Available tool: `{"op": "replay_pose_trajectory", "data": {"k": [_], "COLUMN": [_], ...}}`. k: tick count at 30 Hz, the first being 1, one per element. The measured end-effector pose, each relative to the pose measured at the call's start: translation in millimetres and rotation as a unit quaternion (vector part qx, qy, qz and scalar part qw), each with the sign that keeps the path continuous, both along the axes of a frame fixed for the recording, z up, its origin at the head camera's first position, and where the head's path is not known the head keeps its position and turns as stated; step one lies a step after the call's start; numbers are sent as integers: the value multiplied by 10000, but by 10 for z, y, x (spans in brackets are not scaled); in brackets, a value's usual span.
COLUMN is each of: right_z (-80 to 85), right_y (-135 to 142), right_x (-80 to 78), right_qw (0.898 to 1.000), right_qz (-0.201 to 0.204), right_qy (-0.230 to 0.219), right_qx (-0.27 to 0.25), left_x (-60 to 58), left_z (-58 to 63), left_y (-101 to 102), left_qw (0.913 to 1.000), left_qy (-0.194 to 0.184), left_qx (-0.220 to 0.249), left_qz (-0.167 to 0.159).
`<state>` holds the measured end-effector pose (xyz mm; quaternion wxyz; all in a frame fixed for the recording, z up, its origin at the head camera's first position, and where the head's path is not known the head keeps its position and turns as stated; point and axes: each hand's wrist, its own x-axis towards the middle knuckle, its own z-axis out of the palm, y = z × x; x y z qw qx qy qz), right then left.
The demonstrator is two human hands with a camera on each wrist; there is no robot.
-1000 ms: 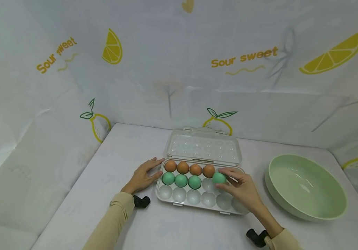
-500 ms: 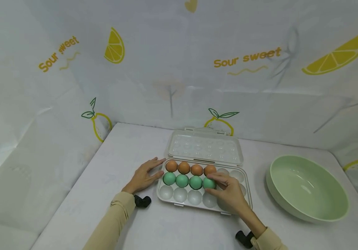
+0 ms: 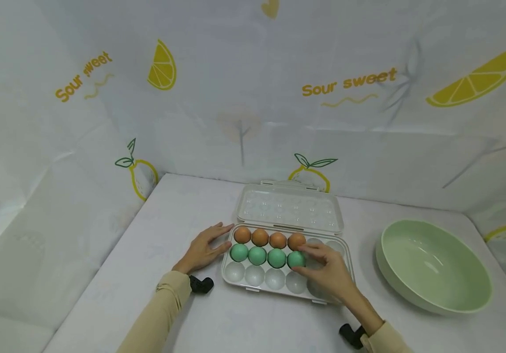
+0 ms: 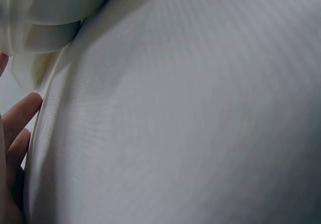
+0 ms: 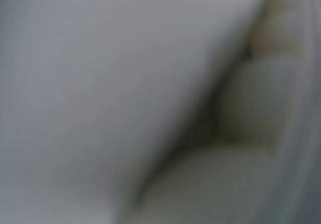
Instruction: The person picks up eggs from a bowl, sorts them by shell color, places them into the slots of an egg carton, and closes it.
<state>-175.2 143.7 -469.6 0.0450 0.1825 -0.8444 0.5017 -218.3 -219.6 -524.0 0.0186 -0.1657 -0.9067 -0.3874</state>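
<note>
In the head view a pale egg box (image 3: 253, 288) lies with its lid (image 3: 289, 208) folded back. Brown eggs (image 3: 260, 237) fill part of the back row, and green eggs (image 3: 257, 256) line the middle row. My right hand (image 3: 330, 272) pinches the rightmost green egg (image 3: 296, 260) between thumb and fingertips, low in a middle-row cup. Several cups right of it are partly hidden by that hand. My left hand (image 3: 204, 249) rests with relaxed fingers against the box's left end; some of its fingers (image 4: 22, 111) show in the left wrist view. The right wrist view is blurred.
A large light green bowl (image 3: 434, 267) stands right of the egg box on the white-covered table (image 3: 191, 201). Bare cups (image 3: 275, 278) make up the front row. A lemon-printed backdrop (image 3: 235, 73) rises behind and at both sides. Each wrist wears a black mount (image 3: 201, 285).
My right hand has carried the green egg leftward and lowered it into the cup beside the other green eggs. It then shifted slightly rightward, fingertips still at the egg. The left hand stays put.
</note>
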Motion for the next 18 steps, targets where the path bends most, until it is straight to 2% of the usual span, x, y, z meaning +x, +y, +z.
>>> {"op": "replay_pose_trajectory", "data": {"k": [4, 8, 11, 13, 18], "right_z": [115, 164, 114, 49, -100], "right_y": [283, 556, 673, 715, 802], "right_x": [-128, -242, -270, -289, -315], "right_qw": [9991, 9940, 9869, 9824, 9780], "right_qz": [-415, -949, -1074, -1110, -934], "right_qy": [78, -250, -794, -1127, -1779], "right_qx": [30, 477, 901, 991, 558], "left_x": [-10, -14, -11, -16, -22], "left_z": [-13, -6, 10, 9, 1], "left_y": [-12, -16, -17, -14, -5], "left_qw": [10000, 9999, 9999, 9999, 9996], "left_qy": [31, -8, -62, -89, -265], "left_qx": [-42, -92, -43, -5, 86], "left_qz": [9, 74, 81, 73, 58]}}
